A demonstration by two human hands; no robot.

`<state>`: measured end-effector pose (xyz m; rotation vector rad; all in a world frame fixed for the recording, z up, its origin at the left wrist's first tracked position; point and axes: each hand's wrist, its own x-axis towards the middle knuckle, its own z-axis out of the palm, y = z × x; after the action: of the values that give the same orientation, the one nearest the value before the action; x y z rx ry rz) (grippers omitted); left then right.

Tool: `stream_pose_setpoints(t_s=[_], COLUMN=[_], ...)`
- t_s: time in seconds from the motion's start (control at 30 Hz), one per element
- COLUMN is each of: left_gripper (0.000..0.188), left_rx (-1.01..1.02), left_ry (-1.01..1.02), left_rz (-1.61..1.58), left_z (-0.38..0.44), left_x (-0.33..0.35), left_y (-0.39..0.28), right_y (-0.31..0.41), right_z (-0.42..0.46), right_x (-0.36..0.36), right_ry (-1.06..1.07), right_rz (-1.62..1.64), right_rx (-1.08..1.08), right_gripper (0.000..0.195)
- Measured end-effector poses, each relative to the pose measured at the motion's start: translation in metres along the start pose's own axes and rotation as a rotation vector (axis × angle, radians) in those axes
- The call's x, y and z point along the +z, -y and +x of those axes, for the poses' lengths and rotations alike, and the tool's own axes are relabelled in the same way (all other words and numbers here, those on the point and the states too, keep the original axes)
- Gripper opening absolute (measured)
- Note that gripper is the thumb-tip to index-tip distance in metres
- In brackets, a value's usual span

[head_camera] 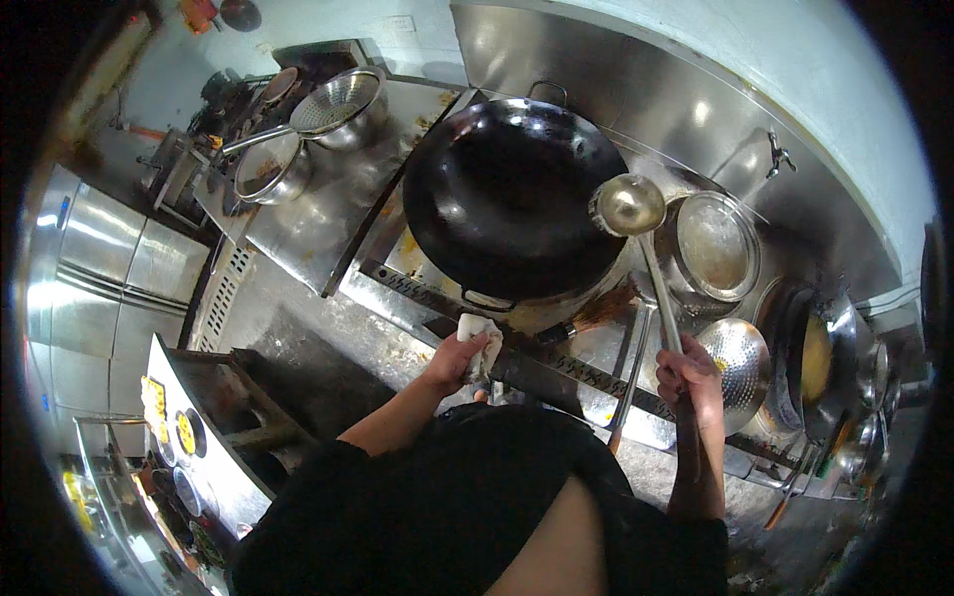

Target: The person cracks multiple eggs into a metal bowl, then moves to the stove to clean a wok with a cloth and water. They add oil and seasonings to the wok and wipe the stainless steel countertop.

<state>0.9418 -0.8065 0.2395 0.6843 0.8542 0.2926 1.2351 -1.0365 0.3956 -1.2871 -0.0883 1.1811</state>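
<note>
My left hand (451, 363) grips a folded, stained white cloth (481, 343) near the stove's front edge, just below the wok's near handle. In my right hand (692, 372) is the handle of a large metal ladle (632, 205), its bowl over the wok's right rim. The big black wok (514, 194) sits on the range and looks empty, with a shiny dark surface. Between my hands lies a bamboo wok brush (589, 313) with a dark grip. A long-handled utensil (632, 372) rests across the stove front, left of my right hand.
Right of the wok are a round metal pot (715, 242), a perforated skimmer (734, 376) and another wok (835, 365). A faucet (779, 155) juts from the steel backsplash. At left stand a colander (339, 108) and a strainer over a bowl (272, 170). A white counter (216, 477) holds dishes.
</note>
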Motion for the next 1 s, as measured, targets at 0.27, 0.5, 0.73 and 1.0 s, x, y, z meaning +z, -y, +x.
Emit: stream_pose_setpoints(t_s=[0.27, 0.5, 0.73, 1.0], left_gripper=[0.031, 0.027, 0.022, 0.027], left_rx=[-0.109, 0.013, -0.174, -0.303], left_ry=[-0.124, -0.314, -0.303, -0.322], left_rz=[0.05, 0.437, 1.388, 1.126], left_z=[-0.018, -0.045, -0.091, -0.148], left_x=[-0.037, -0.077, -0.237, -0.269], left_y=[-0.001, -0.011, 0.064, 0.064], right_y=[0.004, -0.044, -0.046, -0.063], right_z=[0.041, 0.17, 0.15, 0.099], right_x=[-0.024, -0.176, -0.126, 0.034], right_ry=[-0.172, -0.779, -0.086, -0.12], right_rz=[-0.179, -1.147, 0.51, 0.374], right_rx=[-0.207, -0.163, -0.056, -0.387], right_gripper=[0.033, 0.027, 0.02, 0.006])
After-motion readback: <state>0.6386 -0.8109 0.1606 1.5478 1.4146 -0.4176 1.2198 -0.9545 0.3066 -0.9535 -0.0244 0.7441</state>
